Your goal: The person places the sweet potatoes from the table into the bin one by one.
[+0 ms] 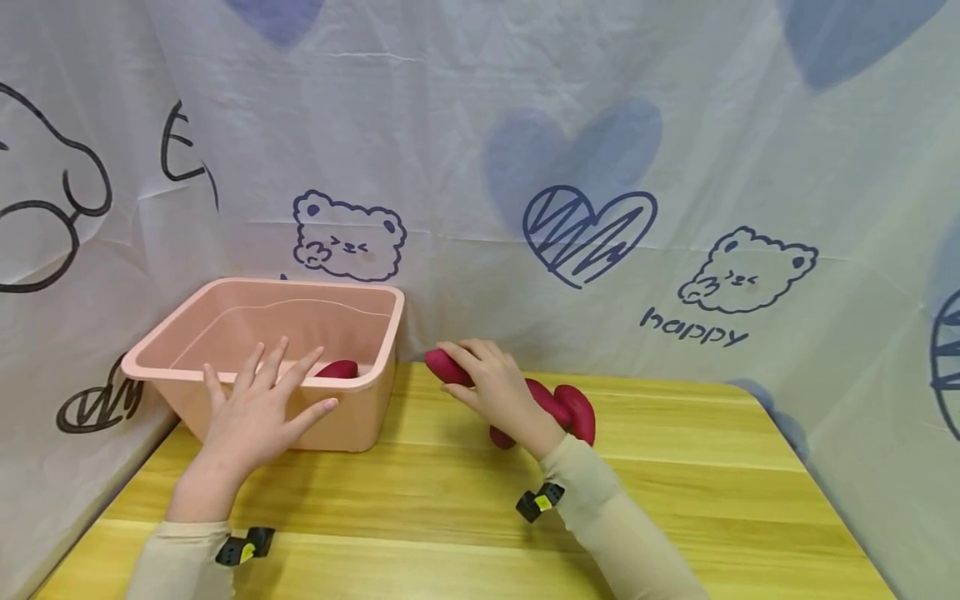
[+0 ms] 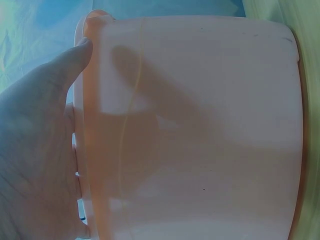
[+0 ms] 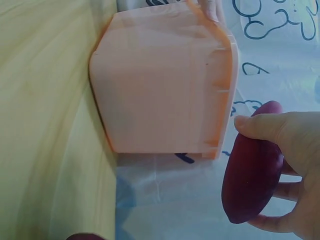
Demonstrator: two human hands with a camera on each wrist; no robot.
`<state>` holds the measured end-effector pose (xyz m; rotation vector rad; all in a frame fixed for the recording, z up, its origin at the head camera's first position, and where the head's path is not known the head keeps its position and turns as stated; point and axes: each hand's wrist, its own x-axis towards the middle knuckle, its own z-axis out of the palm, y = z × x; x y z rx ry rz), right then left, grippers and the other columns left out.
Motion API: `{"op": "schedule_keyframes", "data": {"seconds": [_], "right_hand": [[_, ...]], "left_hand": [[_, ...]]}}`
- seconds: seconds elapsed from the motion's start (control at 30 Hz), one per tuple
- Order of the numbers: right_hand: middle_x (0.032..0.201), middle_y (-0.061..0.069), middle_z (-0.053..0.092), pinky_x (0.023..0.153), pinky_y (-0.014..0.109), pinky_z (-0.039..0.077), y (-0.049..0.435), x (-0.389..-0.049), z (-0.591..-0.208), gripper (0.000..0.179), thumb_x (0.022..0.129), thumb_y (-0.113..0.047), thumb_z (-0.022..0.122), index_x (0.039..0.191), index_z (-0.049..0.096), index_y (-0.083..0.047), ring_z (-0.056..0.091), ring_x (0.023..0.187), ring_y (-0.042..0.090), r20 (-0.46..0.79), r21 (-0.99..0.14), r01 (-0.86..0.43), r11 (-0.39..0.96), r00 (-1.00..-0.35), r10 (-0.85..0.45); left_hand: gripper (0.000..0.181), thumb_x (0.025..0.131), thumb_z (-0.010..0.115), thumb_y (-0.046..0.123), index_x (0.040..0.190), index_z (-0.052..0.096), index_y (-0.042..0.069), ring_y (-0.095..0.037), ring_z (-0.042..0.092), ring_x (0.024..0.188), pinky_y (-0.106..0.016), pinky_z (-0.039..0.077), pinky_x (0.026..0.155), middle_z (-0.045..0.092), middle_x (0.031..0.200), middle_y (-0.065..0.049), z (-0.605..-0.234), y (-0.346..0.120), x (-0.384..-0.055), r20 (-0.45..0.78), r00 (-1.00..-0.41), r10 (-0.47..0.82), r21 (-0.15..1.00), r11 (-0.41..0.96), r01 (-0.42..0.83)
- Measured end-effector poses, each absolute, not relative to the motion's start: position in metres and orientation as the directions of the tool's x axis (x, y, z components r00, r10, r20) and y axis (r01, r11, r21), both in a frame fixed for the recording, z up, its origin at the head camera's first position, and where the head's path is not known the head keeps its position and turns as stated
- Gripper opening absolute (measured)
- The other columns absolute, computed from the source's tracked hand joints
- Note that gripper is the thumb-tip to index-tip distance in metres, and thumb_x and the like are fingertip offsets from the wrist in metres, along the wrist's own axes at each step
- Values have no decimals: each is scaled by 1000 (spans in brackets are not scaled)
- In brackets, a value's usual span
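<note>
My right hand [image 1: 498, 392] grips a dark red sweet potato [image 3: 252, 172], thumb on one side and fingers curled round the other. It is held up just to the right of a pink plastic tub [image 1: 352, 423]. At the tub's front rim is my left hand [image 1: 258, 412], its fingers spread and reaching over the edge; the left wrist view shows the thumb lying along the rim. Inside the tub another sweet potato [image 1: 340, 368] shows, its lower part hidden by the front wall. More sweet potatoes [image 1: 579, 412] lie on the table behind my right wrist, partly covered by it.
The tub stands at the left back of a yellow wood-grain table [image 1: 420, 517]. A pale curtain [image 1: 465, 275] printed with hearts and bears hangs along the back and sides, close to the table's far edge.
</note>
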<state>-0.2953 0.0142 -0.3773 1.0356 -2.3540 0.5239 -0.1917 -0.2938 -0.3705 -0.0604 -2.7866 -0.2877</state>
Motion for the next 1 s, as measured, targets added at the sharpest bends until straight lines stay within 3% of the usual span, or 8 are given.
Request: {"op": "schedule_keyframes", "data": {"seconds": [0.37, 0.73, 1.0], "right_hand": [[118, 5, 65, 88, 42, 54, -7, -301, -359, 51, 86, -36, 74, 132, 59, -21, 60, 108, 24, 644, -153, -782, 604, -542, -540], [120, 4, 65, 89, 39, 54, -28, -301, -340, 51, 85, -35, 74, 132, 59, -22, 59, 108, 22, 659, -224, -767, 601, -574, -486], [121, 5, 65, 92, 39, 52, -43, -301, -328, 52, 85, -30, 76, 133, 59, -18, 59, 110, 23, 703, -248, -779, 576, -554, -447]], "left_hand": [[75, 89, 45, 72, 153, 28, 38, -47, 12, 148, -73, -25, 104, 18, 162, -20, -371, -294, -192, 338, -941, 5, 192, 979, 74], [75, 88, 45, 73, 152, 28, 37, -47, 13, 147, -74, -24, 104, 18, 162, -20, -370, -294, -191, 337, -941, 7, 193, 978, 76], [74, 89, 46, 72, 152, 31, 36, -47, 14, 147, -75, -22, 104, 20, 161, -20, -370, -293, -192, 345, -938, 10, 189, 979, 80]]}}
